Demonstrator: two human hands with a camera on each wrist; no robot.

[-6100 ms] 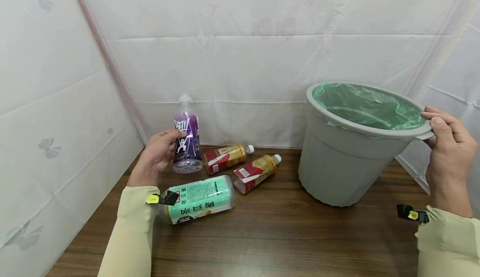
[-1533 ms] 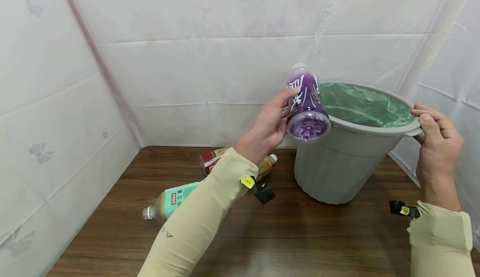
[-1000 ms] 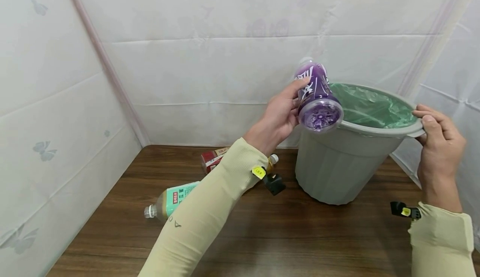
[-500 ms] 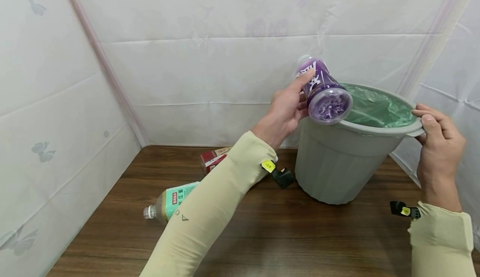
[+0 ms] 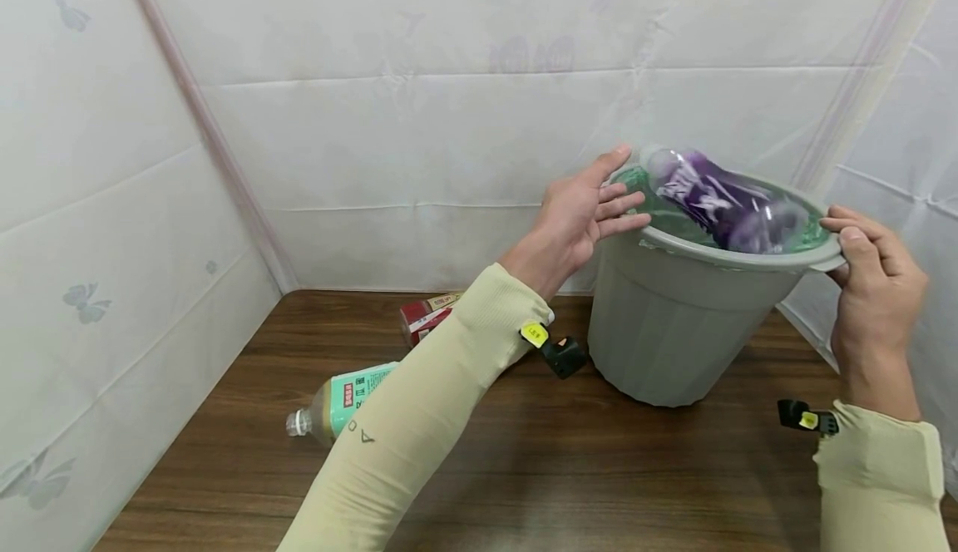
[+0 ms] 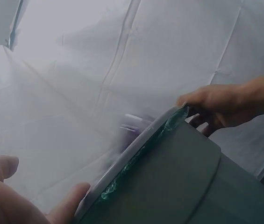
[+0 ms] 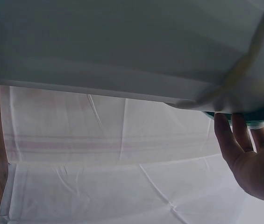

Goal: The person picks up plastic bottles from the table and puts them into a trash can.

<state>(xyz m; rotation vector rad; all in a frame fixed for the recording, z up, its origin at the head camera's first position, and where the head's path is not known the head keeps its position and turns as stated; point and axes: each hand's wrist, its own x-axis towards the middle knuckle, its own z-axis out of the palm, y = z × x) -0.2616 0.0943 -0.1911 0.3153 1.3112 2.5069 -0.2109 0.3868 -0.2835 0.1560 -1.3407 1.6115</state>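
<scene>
Purple bottle (image 5: 718, 200): we see it blurred, lying tilted across the mouth of the bin, white cap toward the far left rim, base toward the right; purple label with white lettering. No hand touches it.

Grey bin (image 5: 674, 327): we note a ribbed plastic pail, upright on the counter (image 5: 561, 469), lined with a green bag (image 5: 812, 232) folded over its rim.

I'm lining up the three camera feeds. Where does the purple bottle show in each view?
Head: the purple bottle lies blurred over the bin's green-lined mouth, right of centre, clear of the left hand.
Left wrist: a faint purple smear just beyond the bin rim, mid-frame.
Right wrist: not in it.
Shared landmark: the grey bin, whose rim the right hand holds.
</scene>
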